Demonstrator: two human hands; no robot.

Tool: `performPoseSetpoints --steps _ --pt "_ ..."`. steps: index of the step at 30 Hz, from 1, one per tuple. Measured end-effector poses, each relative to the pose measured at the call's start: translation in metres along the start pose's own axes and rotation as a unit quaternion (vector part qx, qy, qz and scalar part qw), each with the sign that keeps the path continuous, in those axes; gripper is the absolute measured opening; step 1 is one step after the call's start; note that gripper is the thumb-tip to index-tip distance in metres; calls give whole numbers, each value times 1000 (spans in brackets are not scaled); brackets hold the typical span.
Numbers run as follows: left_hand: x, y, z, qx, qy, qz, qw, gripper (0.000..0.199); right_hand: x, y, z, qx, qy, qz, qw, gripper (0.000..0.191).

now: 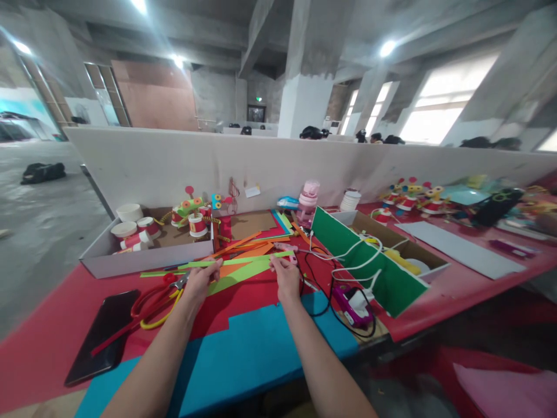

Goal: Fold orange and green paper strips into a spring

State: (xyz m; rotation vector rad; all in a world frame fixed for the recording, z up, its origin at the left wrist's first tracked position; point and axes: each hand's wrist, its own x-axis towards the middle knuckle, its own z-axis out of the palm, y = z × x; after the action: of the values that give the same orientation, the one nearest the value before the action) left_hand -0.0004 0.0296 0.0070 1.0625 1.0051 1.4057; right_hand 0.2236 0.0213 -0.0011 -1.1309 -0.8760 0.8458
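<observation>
Both my hands reach over a red table (pixel 47 325) with a blue paper sheet (pixel 243 354) in front of me. My left hand (pixel 201 281) and my right hand (pixel 285 273) pinch the two ends of a thin light-green paper strip (pixel 243 261), holding it level above a pile of orange and green paper strips (pixel 246 255). Red and yellow scissors (pixel 159 299) lie just left of my left hand. A black phone (pixel 104 337) lies further left on the table.
A shallow cardboard tray (pixel 130 258) holds paper-cup crafts at the back left. A box with a green side (pixel 369 267), white cables and a purple glue gun (pixel 352 305) sit to the right. A pink bottle (pixel 308 203) stands by the white partition (pixel 174 162). People sit beyond it.
</observation>
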Motion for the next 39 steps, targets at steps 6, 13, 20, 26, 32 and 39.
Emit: performPoseSetpoints --steps 6,13,20,26,32,39 --pt "2 4 -6 -11 18 1 1000 33 15 0 -14 7 38 -1 999 41" --pt "3 4 -8 -28 4 1 1000 33 25 3 -21 66 98 19 993 44" --pt "5 4 -8 -120 -8 -23 993 35 -3 12 10 96 -17 87 991 43" --pt "-3 1 0 -77 -49 -36 995 35 -30 4 50 123 -183 184 958 41" --pt "-5 -5 5 34 -86 -2 996 43 -24 -2 50 137 -122 169 968 40" --pt "-11 -18 15 107 -133 3 985 42 -43 -3 66 107 -134 111 979 38"
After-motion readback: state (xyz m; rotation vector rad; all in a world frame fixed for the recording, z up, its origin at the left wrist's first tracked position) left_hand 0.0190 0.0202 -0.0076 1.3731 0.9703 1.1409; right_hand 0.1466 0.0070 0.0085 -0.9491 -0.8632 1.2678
